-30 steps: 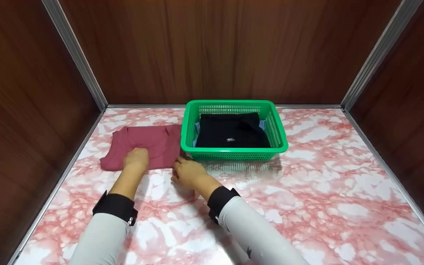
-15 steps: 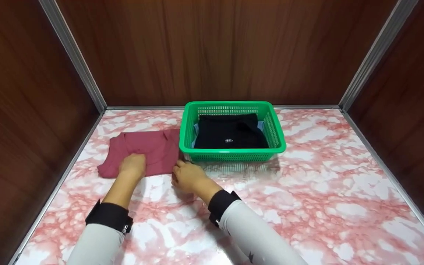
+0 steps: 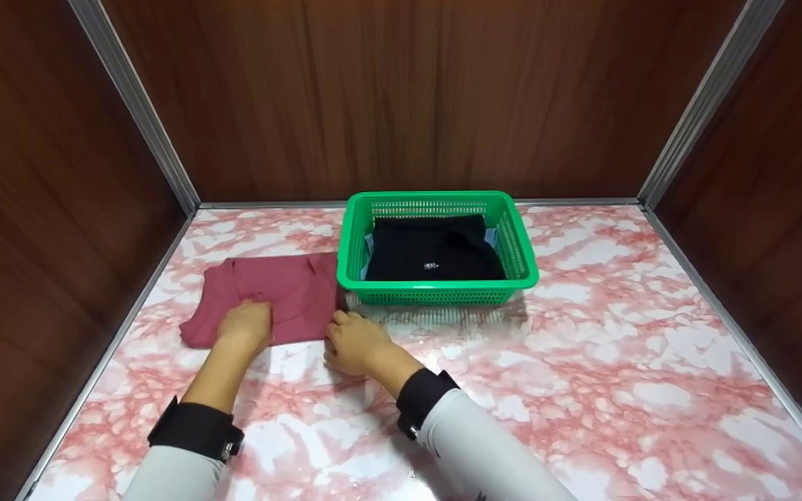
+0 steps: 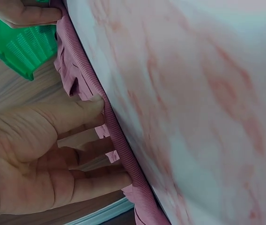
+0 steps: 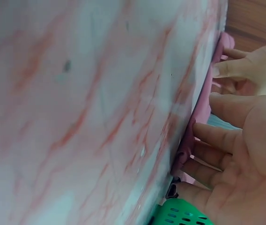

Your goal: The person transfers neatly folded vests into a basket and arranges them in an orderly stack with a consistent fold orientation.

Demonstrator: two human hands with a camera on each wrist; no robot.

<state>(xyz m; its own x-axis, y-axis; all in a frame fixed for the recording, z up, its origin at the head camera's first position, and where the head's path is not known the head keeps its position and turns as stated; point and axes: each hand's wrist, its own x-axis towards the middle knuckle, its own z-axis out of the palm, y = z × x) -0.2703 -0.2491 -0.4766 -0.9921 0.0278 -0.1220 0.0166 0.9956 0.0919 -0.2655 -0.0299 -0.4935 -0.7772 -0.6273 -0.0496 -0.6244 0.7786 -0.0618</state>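
A folded dusty-pink garment (image 3: 282, 278), probably a shirt, lies flat left of the green basket (image 3: 436, 284). On its near part rests my left hand (image 3: 244, 325); in the left wrist view its thumb and spread fingers (image 4: 95, 185) touch a ribbed band (image 4: 107, 108). My right hand (image 3: 356, 342) is at the garment's near right corner, by the basket. Seen from the right wrist, its fingers (image 5: 217, 136) reach nearly straight to the pink cloth edge (image 5: 201, 112), fingertips apart. Folded black clothing (image 3: 436, 247) with a small white mark fills the basket, over something light blue.
The basket stands toward the back of the pink-and-white marbled table (image 3: 582, 390). Brown wood-grain panels (image 3: 408, 97) rise at the back and both sides, joined by grey metal strips (image 3: 143, 125). The garment's right edge meets the basket's left side in the head view.
The pink garment has slid toward me along with both hands, the left hand also drifting slightly left. The head view has shifted a little; the basket and its contents look the same.
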